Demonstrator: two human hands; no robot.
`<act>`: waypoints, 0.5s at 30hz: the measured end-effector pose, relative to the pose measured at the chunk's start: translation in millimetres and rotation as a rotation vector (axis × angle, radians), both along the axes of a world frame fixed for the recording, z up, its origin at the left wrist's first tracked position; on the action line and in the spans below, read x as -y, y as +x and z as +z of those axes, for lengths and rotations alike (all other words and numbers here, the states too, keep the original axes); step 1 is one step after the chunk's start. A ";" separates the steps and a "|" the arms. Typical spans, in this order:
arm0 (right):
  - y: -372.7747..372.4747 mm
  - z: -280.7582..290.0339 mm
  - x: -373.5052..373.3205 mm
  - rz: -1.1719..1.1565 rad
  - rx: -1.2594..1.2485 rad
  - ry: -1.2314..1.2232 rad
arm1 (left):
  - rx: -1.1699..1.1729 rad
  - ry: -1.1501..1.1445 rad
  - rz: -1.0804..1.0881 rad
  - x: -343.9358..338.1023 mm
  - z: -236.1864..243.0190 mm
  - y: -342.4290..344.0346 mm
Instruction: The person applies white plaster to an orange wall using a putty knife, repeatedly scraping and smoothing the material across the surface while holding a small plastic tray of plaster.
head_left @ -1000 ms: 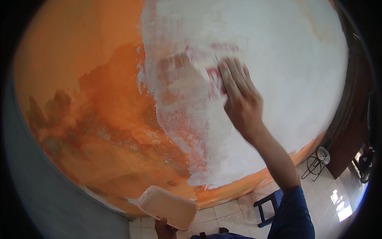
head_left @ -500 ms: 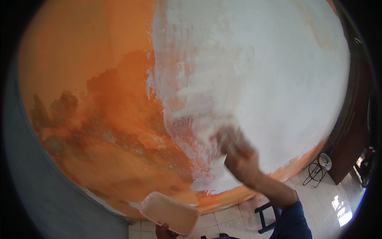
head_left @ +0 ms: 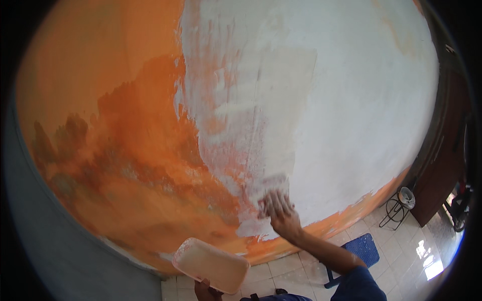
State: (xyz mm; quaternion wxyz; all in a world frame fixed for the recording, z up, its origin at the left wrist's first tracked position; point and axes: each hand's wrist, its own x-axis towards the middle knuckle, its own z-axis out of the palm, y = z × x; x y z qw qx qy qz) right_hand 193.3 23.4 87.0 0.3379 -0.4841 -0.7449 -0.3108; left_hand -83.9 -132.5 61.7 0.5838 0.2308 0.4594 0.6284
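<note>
My right hand (head_left: 278, 208), its fingers spotted with white, is closed and pressed to the wall near the lower end of the white-coated area. A flat putty spreader (head_left: 274, 181), blurred by motion, shows just above the fingers; its grip is covered by my hand. Wet-looking off-white putty (head_left: 286, 75) forms a broad vertical band above it. To the left, the wall (head_left: 150, 115) is still orange with darker painted patches. Low in view, my left hand (head_left: 207, 290) grips the near rim of a shallow pale tray (head_left: 211, 265), which is tilted.
A blue plastic stool (head_left: 362, 251) stands on the white tiled floor (head_left: 306, 278) by my right arm. Farther right, a bowl (head_left: 406, 197) sits on a thin metal stand (head_left: 394, 210) beside a brown door-like panel (head_left: 434, 185). A grey wall (head_left: 45, 236) meets the orange one at left.
My right hand has swept downward and slightly left along the wall with the spreader, and a smoother putty band shows above it. The tray in my left hand has barely moved.
</note>
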 end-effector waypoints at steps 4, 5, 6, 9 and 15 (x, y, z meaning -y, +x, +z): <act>9.7 40.2 43.3 0.122 -0.241 -0.142 | -0.007 0.002 0.045 -1.2 -6.8 -0.6; 11.0 74.1 40.2 0.155 -0.278 -0.047 | -0.014 0.011 0.065 0.7 -5.0 -2.5; 15.9 109.2 37.2 0.162 -0.291 0.070 | -0.015 0.021 0.072 1.4 -1.7 -2.2; 32.3 214.2 15.5 0.070 -0.310 0.437 | -0.018 0.024 0.014 2.9 -2.6 -6.6; 35.8 287.3 -41.4 -0.104 -0.067 0.611 | -0.046 0.032 -0.018 3.4 4.9 3.6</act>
